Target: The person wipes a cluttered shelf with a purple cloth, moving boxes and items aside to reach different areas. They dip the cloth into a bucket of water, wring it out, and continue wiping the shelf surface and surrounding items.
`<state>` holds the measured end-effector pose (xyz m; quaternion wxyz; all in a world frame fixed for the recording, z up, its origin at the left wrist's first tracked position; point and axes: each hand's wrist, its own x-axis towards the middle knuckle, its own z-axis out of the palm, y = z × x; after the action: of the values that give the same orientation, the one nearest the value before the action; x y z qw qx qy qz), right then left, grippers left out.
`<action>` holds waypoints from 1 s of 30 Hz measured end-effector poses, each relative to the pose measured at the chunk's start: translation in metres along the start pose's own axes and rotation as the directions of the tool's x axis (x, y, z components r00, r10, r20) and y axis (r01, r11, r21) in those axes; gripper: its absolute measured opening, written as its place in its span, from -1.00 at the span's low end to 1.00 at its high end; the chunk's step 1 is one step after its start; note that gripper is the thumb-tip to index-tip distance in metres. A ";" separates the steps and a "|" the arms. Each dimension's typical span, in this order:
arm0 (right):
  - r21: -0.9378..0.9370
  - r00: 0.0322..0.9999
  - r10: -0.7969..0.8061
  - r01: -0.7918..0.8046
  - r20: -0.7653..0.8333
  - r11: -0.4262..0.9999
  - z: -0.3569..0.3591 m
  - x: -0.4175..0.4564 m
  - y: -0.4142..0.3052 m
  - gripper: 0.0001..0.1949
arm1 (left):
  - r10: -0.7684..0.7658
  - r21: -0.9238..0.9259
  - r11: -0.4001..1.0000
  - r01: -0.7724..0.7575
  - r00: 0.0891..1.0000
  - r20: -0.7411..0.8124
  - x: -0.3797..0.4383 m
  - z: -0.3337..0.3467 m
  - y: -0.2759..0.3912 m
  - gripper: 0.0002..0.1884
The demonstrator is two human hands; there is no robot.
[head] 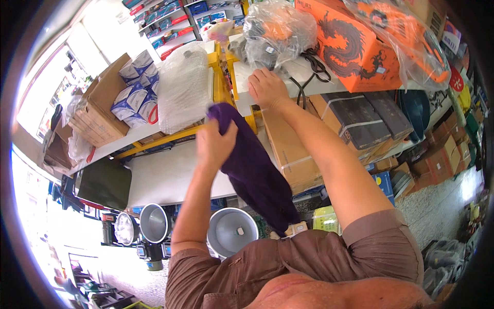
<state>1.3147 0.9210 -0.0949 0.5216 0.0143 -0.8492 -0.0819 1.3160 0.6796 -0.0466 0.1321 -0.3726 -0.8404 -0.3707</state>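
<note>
A dark purple cloth hangs from my left hand, which is closed around its upper end. The cloth falls towards my body, below the shelf edge. My right hand rests at the front edge of the white upper shelf, fingers bent, touching or close to a power tool wrapped in clear plastic; whether it grips anything cannot be told. A black cable hangs over the edge just right of that hand.
Bubble wrap and an open carton with blue-white boxes stand left. An orange dragon-print box and a bagged orange tool stand right. Below are cartons and a round metal pot.
</note>
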 end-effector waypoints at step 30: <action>0.055 0.995 0.056 -0.051 -0.081 0.997 0.005 -0.001 -0.004 -0.85 | 0.126 0.858 0.266 -0.440 0.898 0.421 0.222 0.128 -0.077 -0.71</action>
<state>1.3106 0.9181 -0.0980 0.5575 0.0086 -0.8289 -0.0449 1.1145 0.8548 -0.0647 0.2722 -0.4175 -0.8239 0.2698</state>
